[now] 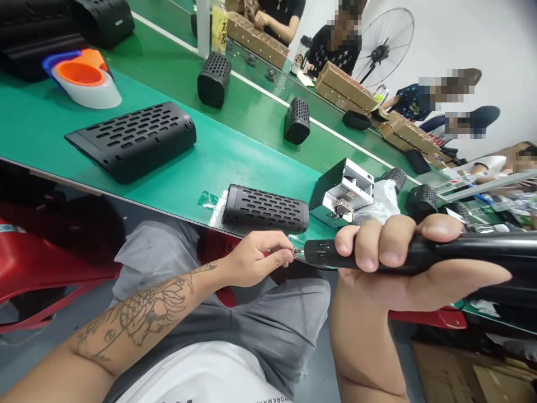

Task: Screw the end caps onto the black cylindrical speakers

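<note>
My right hand [390, 257] is wrapped around a black electric screwdriver [323, 253], held level with its bit pointing left. At the tip of the bit, the thumb and forefinger of my left hand [260, 257] pinch a small screw-like metal piece [295, 252], mostly covered by the fingertips. Just beyond both hands, a black perforated housing [266, 208] lies on its side near the table edge. Behind the screwdriver stands a black and white screw feeder box [344, 193].
A larger black perforated housing [138, 140] lies on the green table [235, 145], beside orange, blue and white rings [84, 78]. Several more housings, such as one upright [215, 78], stand on the belt. Across it, people work at cardboard boxes [344, 89]. A red stool [46, 263] is at left.
</note>
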A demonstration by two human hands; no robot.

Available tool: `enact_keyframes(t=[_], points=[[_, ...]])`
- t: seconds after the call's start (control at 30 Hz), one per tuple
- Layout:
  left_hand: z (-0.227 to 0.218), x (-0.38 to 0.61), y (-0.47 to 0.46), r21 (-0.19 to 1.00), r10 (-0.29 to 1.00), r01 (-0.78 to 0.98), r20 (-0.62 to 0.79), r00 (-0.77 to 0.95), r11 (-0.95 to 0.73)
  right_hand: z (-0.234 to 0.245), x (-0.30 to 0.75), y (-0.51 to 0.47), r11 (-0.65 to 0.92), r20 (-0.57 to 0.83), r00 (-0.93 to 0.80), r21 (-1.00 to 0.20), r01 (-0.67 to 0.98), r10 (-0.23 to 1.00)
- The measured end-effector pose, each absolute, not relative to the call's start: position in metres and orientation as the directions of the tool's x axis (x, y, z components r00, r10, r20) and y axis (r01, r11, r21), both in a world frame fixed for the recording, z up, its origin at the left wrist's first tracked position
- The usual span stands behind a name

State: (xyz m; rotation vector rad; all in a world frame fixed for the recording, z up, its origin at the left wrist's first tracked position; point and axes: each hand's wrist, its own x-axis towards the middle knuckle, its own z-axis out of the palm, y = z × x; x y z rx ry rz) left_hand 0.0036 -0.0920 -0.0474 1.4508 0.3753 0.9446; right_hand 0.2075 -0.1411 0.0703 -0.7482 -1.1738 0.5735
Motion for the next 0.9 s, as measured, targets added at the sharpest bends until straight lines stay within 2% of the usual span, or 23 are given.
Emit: enact_keyframes(t=[0.13,0.23,0.33,0.43,0.57,0.7,0.73,0.77,0.83,0.87,0.9], points=[[-0.051,0.014,-0.113,0.915,0.754,-0.353,0.092,0.651,0.194,0.055,0.205,-0.152,0.652,0.591,0.386,-0.758,-0.034,0.708],[-0.055,0.022,-0.129,0.858,0.764,-0.381,-0.020,0.645,0.344,0.042,0.204,-0.161,0.658,0.576,0.428,-0.750,-0.063,0.697],[-0.059,0.025,-0.141,0.841,0.786,-0.380,-0.084,0.612,0.386,0.030,0.204,-0.171,0.664,0.546,0.465,-0.736,-0.133,0.697],[-0.065,0.022,-0.149,0.879,0.782,-0.299,-0.122,0.611,0.371,0.019,0.202,-0.183,0.657,0.506,0.493,-0.728,-0.196,0.708],[-0.086,0.012,-0.165,0.921,0.717,-0.165,-0.151,0.681,0.352,-0.002,0.194,-0.199,0.630,0.439,0.535,-0.737,-0.243,0.721],[-0.118,-0.001,-0.182,0.907,0.580,0.046,-0.306,0.755,0.419,-0.013,0.207,-0.213,0.627,0.402,0.570,-0.729,-0.273,0.717],[-0.121,-0.003,-0.180,0.924,0.534,0.122,-0.312,0.786,0.361,-0.012,0.216,-0.217,0.643,0.406,0.595,-0.721,-0.257,0.693],[-0.120,-0.003,-0.174,0.957,0.505,0.170,-0.269,0.820,0.233,-0.009,0.228,-0.221,0.667,0.415,0.629,-0.710,-0.228,0.657],[-0.098,0.008,-0.146,0.970,0.451,0.153,-0.052,0.891,-0.190,0.001,0.256,-0.229,0.711,0.435,0.701,-0.688,-0.146,0.565],[-0.079,0.020,-0.124,0.905,0.415,0.088,0.103,0.904,-0.417,0.006,0.269,-0.231,0.721,0.439,0.732,-0.685,-0.103,0.522],[-0.054,0.038,-0.098,0.819,0.389,0.059,0.207,0.897,-0.571,0.011,0.281,-0.233,0.725,0.441,0.756,-0.686,-0.063,0.484]])
